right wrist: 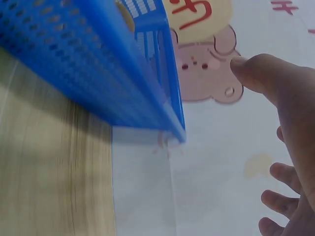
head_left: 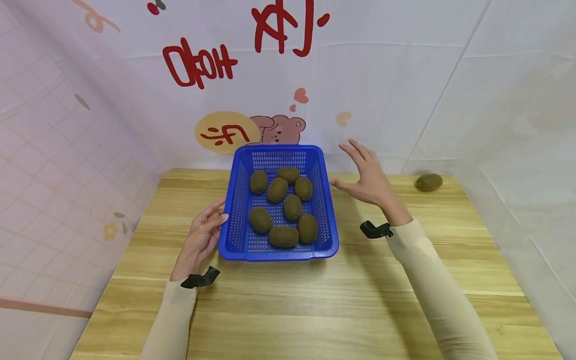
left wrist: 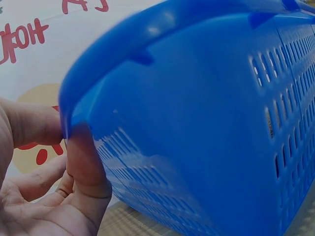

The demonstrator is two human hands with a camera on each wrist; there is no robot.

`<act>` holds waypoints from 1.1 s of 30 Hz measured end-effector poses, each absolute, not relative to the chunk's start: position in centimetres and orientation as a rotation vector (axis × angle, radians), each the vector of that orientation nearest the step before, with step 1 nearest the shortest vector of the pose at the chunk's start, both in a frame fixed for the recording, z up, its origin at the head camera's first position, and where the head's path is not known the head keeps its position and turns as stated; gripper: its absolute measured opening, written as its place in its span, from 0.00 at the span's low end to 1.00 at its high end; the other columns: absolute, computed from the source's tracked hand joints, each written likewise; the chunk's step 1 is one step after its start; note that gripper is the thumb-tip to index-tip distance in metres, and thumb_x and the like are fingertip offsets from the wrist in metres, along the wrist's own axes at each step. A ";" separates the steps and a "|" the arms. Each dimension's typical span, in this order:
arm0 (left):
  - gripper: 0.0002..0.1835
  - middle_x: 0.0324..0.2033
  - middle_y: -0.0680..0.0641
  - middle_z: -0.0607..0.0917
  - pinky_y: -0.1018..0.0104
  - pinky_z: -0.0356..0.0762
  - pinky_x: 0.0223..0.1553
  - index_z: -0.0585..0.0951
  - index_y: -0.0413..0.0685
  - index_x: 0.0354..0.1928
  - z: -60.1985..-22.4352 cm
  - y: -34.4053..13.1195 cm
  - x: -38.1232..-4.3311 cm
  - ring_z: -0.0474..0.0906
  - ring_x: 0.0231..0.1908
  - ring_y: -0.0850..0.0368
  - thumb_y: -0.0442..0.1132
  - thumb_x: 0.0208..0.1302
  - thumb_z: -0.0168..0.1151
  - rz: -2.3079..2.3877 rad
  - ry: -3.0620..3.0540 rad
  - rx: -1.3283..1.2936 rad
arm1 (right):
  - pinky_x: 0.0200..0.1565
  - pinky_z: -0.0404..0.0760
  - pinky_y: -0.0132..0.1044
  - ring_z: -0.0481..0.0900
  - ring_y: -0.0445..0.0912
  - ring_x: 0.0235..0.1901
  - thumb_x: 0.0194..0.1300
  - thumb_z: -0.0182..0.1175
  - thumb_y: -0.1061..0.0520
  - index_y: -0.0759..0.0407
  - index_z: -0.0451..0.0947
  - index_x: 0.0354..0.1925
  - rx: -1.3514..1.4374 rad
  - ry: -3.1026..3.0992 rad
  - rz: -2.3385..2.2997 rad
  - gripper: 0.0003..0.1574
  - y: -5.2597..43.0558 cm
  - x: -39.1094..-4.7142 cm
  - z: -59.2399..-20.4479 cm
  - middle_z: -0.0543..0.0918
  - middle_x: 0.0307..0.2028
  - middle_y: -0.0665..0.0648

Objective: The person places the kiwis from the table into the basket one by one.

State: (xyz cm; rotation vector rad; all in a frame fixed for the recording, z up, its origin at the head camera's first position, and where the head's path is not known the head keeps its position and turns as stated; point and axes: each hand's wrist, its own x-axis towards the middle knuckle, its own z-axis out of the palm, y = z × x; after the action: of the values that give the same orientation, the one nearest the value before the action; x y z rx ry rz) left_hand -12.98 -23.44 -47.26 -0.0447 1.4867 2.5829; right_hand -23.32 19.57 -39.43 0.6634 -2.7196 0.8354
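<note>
A blue plastic basket (head_left: 278, 256) with slotted walls holds several brown kiwis (head_left: 292, 207). At its left side my left hand (head_left: 204, 237) pinches the rim, thumb on the near side and fingers beneath; the left wrist view shows the rim (left wrist: 113, 46) between the thumb and a finger. My right hand (head_left: 366, 177) is raised just off the basket's right side, fingers spread and holding nothing. In the right wrist view its thumb (right wrist: 261, 73) stands apart from the basket wall (right wrist: 93, 64).
One lone kiwi (head_left: 429, 182) lies at the back right corner of the wooden table (head_left: 288, 310). White printed cloth (head_left: 387, 90) hangs close behind the table and along both sides. Black straps with small mounts (head_left: 200, 277) sit on both wrists.
</note>
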 end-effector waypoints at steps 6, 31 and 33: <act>0.37 0.47 0.48 0.85 0.67 0.86 0.53 0.58 0.35 0.78 -47.2 -23.4 -13.0 0.86 0.48 0.58 0.22 0.70 0.57 2.577 1.489 -0.040 | 0.71 0.54 0.76 0.50 0.68 0.78 0.58 0.74 0.40 0.45 0.58 0.79 0.569 -2.738 0.823 0.58 22.0 -23.6 -40.1 0.52 0.82 0.59; 0.36 0.48 0.47 0.85 0.66 0.87 0.51 0.56 0.36 0.79 -47.3 -23.5 -12.9 0.87 0.46 0.58 0.23 0.72 0.55 2.577 1.466 -0.014 | 0.70 0.47 0.80 0.40 0.71 0.79 0.64 0.66 0.33 0.51 0.46 0.83 0.191 -2.905 0.833 0.63 31.0 -24.7 -42.9 0.42 0.83 0.63; 0.36 0.47 0.47 0.85 0.66 0.87 0.51 0.56 0.36 0.79 -47.3 -23.5 -12.9 0.87 0.46 0.58 0.23 0.72 0.55 2.573 1.469 -0.004 | 0.69 0.46 0.81 0.38 0.71 0.79 0.64 0.65 0.31 0.51 0.46 0.83 0.167 -2.918 0.837 0.63 31.6 -24.8 -43.2 0.41 0.83 0.64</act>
State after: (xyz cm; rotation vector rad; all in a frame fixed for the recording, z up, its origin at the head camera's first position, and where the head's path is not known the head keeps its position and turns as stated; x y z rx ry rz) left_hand -12.95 -23.51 -47.29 -0.0042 1.4689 2.5733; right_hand -24.82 31.62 -43.17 0.1668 -2.9176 0.8373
